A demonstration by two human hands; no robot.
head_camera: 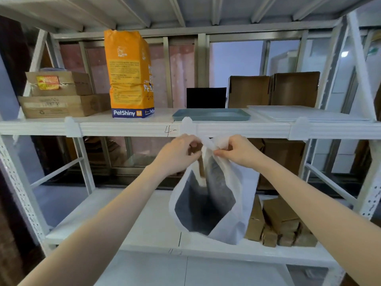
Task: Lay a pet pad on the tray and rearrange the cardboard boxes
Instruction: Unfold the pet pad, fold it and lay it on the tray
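Pad (214,195) hangs in mid-air, pinched at its top edge by both hands, just below the front rail of the shelf (132,129) where the tray (211,114) sits bare. Left hand (179,151) has fingers closed on the left corner, right hand (235,148) closed on the right one, and the pad droops half-folded, grey face showing inside white.

Risks, as I read it: that limp sheet could catch on the rail going up, or land creased and hang over the tray's rim. A corner could slip from a pinch too.

Count: one pad in hand, one tray, one orange pad bag (131,75). Boxes: two stacked at upper left (59,96), two upright at upper right (274,89), a cluster lower right (282,221) I can't count surely.
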